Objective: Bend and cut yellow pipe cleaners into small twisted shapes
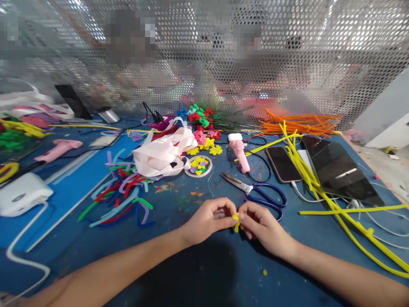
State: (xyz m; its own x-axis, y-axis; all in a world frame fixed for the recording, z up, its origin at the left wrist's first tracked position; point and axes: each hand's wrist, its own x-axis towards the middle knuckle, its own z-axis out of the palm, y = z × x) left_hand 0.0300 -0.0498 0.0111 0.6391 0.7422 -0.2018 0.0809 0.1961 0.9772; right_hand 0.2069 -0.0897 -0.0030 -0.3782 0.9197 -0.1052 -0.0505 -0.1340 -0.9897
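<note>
While both hands meet low over the middle of the blue desk (pixel 96 187), a short yellow stem (pixel 236 221) sits pinched between them. The left hand (pixel 207 219) has its thumb and fingertips closed on the stem's near side; the right hand (pixel 263 226) closes on it from the other side, so each grip is shut tight on the same small piece, with only a bit of yellow showing between the fingers. Whether the piece is already bent or twisted I cannot tell, as the fingers hide most of it.

To work such a small piece well, I judge that the pinch should stay near the tips, one hand holding steady while the other turns or folds, so the wire core bends cleanly rather than kinking. Keeping the wrists resting near the desk would steady the work.

Just beyond the hands lie scissors (pixel 255 189) with blue handles, blades pointing left. Behind them stands a pink glue gun (pixel 240 154), beside a phone (pixel 283 164) and a tablet (pixel 340 170). Long yellow stems (pixel 322 194) run across the right side, orange ones (pixel 297 121) lie farther back. To the left sit a heap of mixed cut stems (pixel 123 194), a white bag (pixel 162 153) and a small lid of flowers (pixel 198 165).
</note>
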